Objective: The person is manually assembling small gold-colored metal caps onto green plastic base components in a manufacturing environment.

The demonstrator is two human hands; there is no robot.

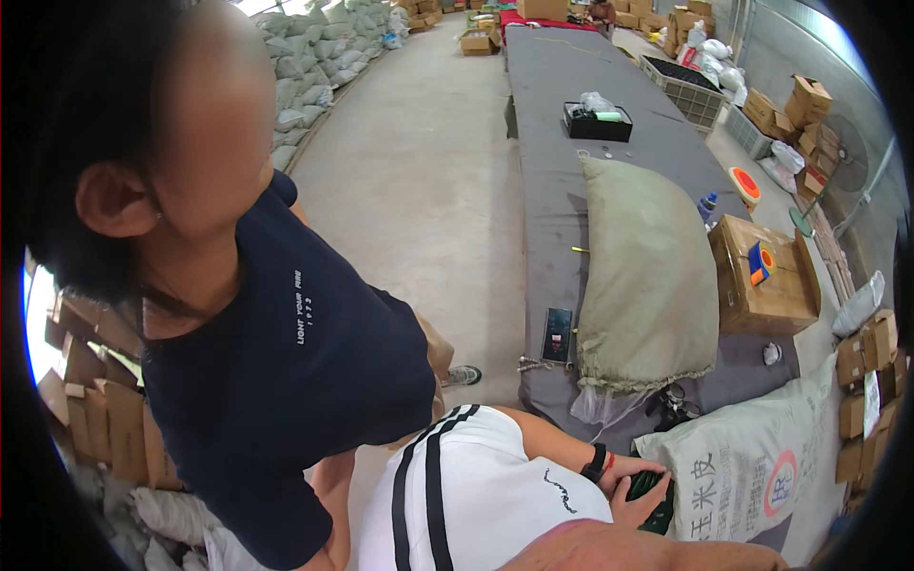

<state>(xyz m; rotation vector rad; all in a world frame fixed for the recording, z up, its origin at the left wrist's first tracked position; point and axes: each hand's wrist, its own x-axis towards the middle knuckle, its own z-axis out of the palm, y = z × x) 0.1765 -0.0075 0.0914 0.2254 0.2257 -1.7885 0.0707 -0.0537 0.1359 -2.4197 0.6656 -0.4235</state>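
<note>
My left hand (624,469), with a black watch and a red cord at the wrist, is at a shiny dark green thing (659,514) at the lower right. Fingers of my right hand (644,502) are bent over the same thing, close to the left hand. Its kind is not clear, since both hands cover part of it. A white woven sack (752,466) with printing lies right beside my hands. Beyond them, a plump grey-green sack (643,276) rests on the grey-covered table (562,86).
A person in a dark T-shirt (314,352) stands close on my left. On the table are a phone-like device (557,335), a black box (598,122) and a carton (762,276) with a tape roll (762,263). Stacked sacks (314,57) line the far left; a fan (838,157) stands right.
</note>
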